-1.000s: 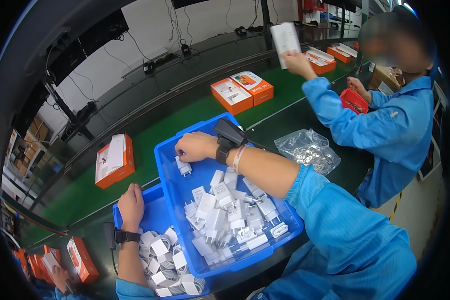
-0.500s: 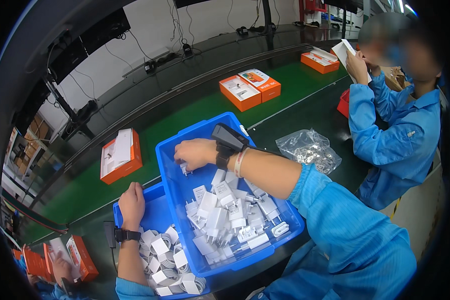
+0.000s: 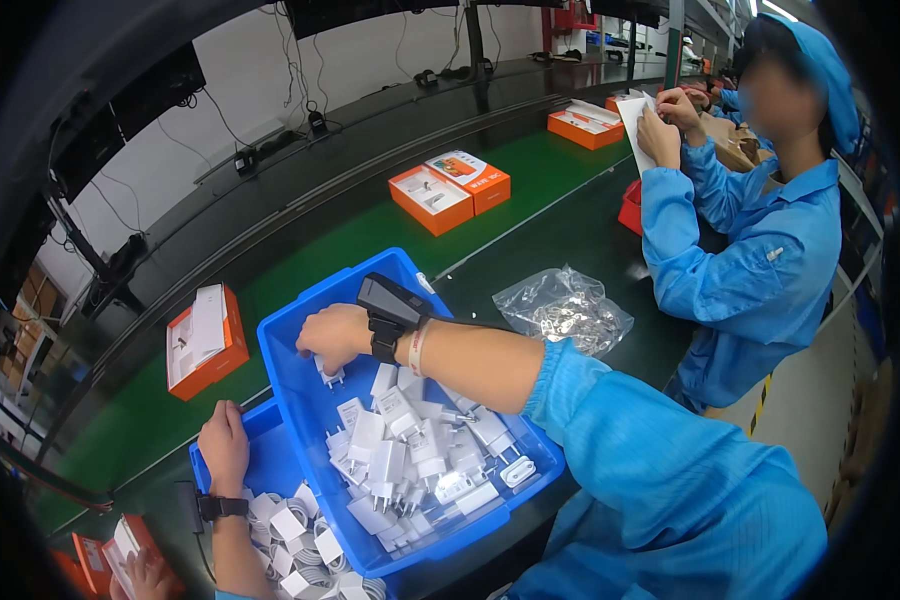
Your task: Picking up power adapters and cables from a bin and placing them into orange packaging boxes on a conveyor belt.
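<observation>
My right hand (image 3: pixel 332 335) reaches into the upper blue bin (image 3: pixel 410 262), its fingers closed on a white plug-in charger (image 3: pixel 330 376) near the bin's far left corner. More white chargers (image 3: pixel 398 412) lie heaped in the near half of that bin, their metal pins showing on several. My left hand (image 3: pixel 224 445) is curled over the far left rim of the lower blue bin (image 3: pixel 267 428), with the fingertips mostly hidden. Coiled white cables (image 3: pixel 295 540) with paper wraps fill the near part of this lower bin, which the upper one partly overlaps.
Orange open boxes (image 3: pixel 210 345) (image 3: pixel 445 195) (image 3: pixel 585 125) stand along the green belt. A clear bag of small metal parts (image 3: pixel 570 318) lies right of the bins. At right a co-worker (image 3: pixel 740 250) holds a white sheet-like piece; another person's hand (image 3: pixel 150 575) is at lower left.
The whole view has shifted, so bins and boxes sit further left. My right hand stays at the charger in the upper bin; my left hand keeps its place on the lower bin.
</observation>
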Tool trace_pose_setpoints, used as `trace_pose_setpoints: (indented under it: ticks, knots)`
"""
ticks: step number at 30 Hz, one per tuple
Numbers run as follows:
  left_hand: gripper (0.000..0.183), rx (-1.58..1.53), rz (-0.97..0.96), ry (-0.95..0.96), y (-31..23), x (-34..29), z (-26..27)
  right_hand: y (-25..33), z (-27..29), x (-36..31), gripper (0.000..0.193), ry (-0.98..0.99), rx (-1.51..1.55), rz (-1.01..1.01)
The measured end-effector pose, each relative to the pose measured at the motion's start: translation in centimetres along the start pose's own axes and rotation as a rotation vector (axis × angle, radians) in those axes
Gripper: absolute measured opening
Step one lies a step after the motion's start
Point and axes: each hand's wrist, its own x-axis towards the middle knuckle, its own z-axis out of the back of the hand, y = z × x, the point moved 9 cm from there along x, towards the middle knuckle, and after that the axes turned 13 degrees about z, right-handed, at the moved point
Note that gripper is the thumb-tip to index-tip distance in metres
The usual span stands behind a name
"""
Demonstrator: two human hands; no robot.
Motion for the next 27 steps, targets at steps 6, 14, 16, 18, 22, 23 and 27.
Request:
trace_pose_setpoints:
  ticks: [6, 14, 16, 18, 22, 23, 27]
  knots:
    - [0.034, 0.003, 0.011, -0.027, 1.3, -0.1, 0.0, 1.0, 0.9, 0.3, 0.047, -0.038, -0.044, 0.059]
    - [0.026, 0.034, -0.055, -0.060, 0.0, 0.6, -0.6, 0.4, 1.3, -0.8, 0.046, -0.023, -0.001, 0.093]
    - [0.026, 0.064, -0.055, -0.099, 0.7, -0.3, 0.2, 1.1, 0.7, -0.5, 0.048, 0.060, 0.021, 0.028]
    - [0.026, 0.076, -0.055, -0.097, 1.3, 0.0, -0.9, 1.1, 0.2, -0.3, 0.046, 0.058, 0.040, 0.042]
    - [0.025, 0.057, -0.083, -0.127, 0.3, -0.6, -0.4, 1.4, 0.4, -1.3, 0.047, 0.111, -0.016, 0.039]
    - [0.025, 0.054, -0.081, -0.129, 0.3, -0.7, 0.0, 1.6, 0.7, -1.4, 0.046, 0.144, -0.028, 0.020]
    - [0.024, 0.040, -0.090, -0.130, 1.0, -0.3, -0.2, 3.8, 4.3, -1.2, 0.046, 0.188, -0.026, 0.056]
